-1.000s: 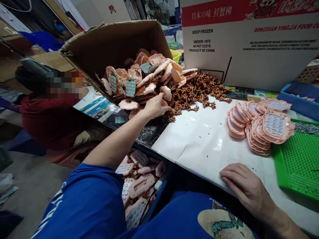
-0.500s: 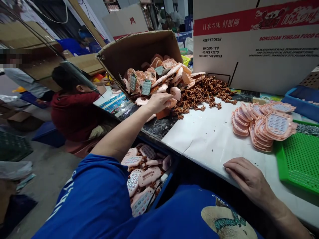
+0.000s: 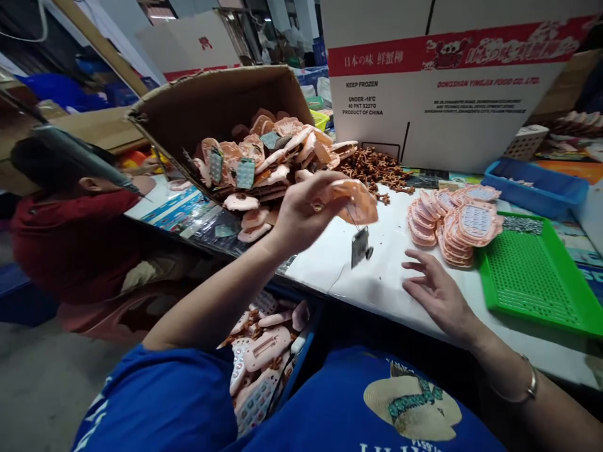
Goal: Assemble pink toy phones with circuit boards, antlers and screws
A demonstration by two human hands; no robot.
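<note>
My left hand [image 3: 308,210] is closed on a pink plastic shell [image 3: 358,202], held above the white table top. From the shell a small circuit board [image 3: 359,247] dangles by thin wires, with a round dark part at its side. My right hand [image 3: 436,292] hovers by the table's front edge, fingers apart, holding nothing. Just beyond it lie stacked pink shells [image 3: 475,221] with pale button pads. A tipped cardboard box [image 3: 164,110] spills more pink shells [image 3: 268,147] behind my left hand. Small brown plastic pieces [image 3: 377,169] are heaped beside them.
A green perforated tray [image 3: 537,276] stands on the right, with a blue basin [image 3: 537,185] behind it. A big white carton [image 3: 372,132] blocks the back. Under the table edge, a blue bin [image 3: 294,370] holds pink shells. A person in red [image 3: 80,232] sits at left.
My left hand has drawn a pink shell out of the pile, toward me and right, its board now hanging. My right hand has lifted off the table with fingers spread. The view has turned right.
</note>
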